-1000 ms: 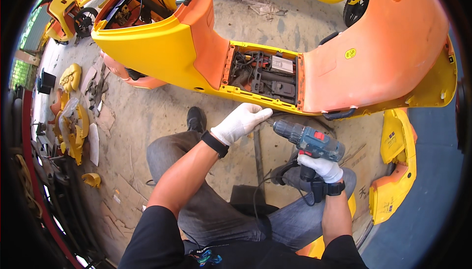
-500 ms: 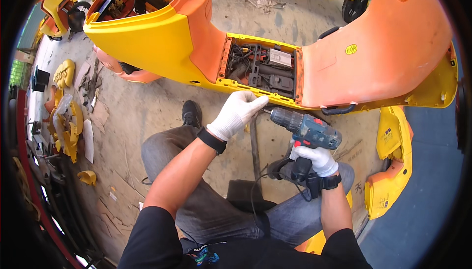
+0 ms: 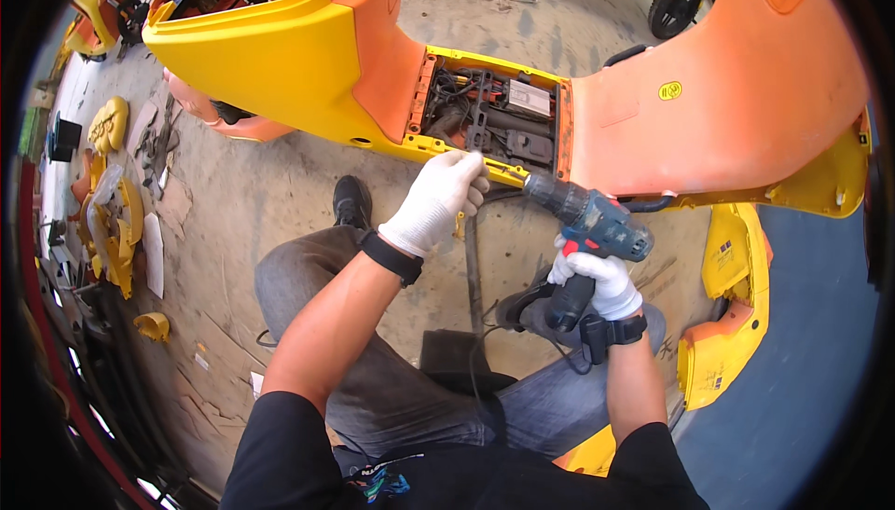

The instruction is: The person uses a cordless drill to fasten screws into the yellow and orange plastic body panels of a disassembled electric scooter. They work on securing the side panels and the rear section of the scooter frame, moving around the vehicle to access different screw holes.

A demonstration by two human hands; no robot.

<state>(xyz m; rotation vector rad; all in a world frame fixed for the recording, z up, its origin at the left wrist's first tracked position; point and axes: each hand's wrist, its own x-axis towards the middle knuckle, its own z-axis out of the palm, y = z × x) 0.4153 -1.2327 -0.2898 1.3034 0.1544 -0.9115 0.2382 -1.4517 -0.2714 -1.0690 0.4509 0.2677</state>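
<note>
In a white glove, my right hand [image 3: 601, 282] is closed around the handle of a blue and black cordless drill [image 3: 597, 219]. The drill tilts up and left, and its tip points at the yellow side rim [image 3: 438, 147] of an orange and yellow scooter body [image 3: 270, 67]. My left hand [image 3: 433, 198], gloved too, is beside that rim, left of the drill tip. Its fingers are curled and the thumb and forefinger come together; anything pinched there is too small to make out. Behind the rim, the open floor compartment [image 3: 492, 118] shows wires, a silver box and black parts.
The scooter's orange seat section [image 3: 709, 90] rises at the right. Loose yellow panels [image 3: 736, 305] lie at right, near a blue floor area [image 3: 802, 323]. Yellow scraps [image 3: 112, 230] lie at left. A black cable or hose [image 3: 474, 268] runs across the floor between my legs.
The drill has risen slightly to the right, its tip now nearer the rim's height. My left hand has drawn a little up and left, its fingers more curled. The view has shifted slightly.
</note>
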